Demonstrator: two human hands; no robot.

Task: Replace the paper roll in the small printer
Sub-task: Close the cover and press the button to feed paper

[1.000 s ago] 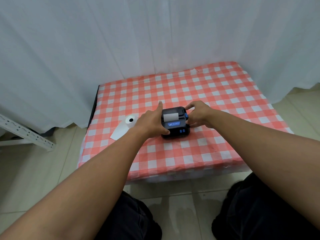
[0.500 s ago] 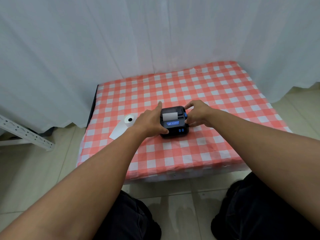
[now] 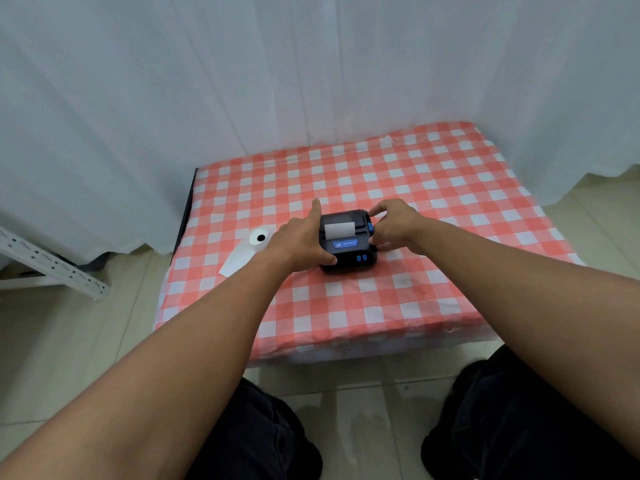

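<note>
A small black printer (image 3: 348,249) with a blue label and blue side button sits on the checked table (image 3: 398,299). A short strip of white paper sticks out of its top slot. My left hand (image 3: 299,239) holds the printer's left side, thumb at the front corner and index finger stretched out along the side. My right hand (image 3: 393,225) grips the right side, fingers curled over the top rear edge and thumb near the blue button. A white paper roll (image 3: 260,239) with a loose tail lies on the table left of my left hand.
White curtains hang behind and around the table. A white perforated metal frame (image 3: 45,268) stands on the tiled floor at the left. My knees in dark trousers are below the table's front edge.
Both hands stay on the printer's sides. The view has shifted slightly; nothing else has visibly moved.
</note>
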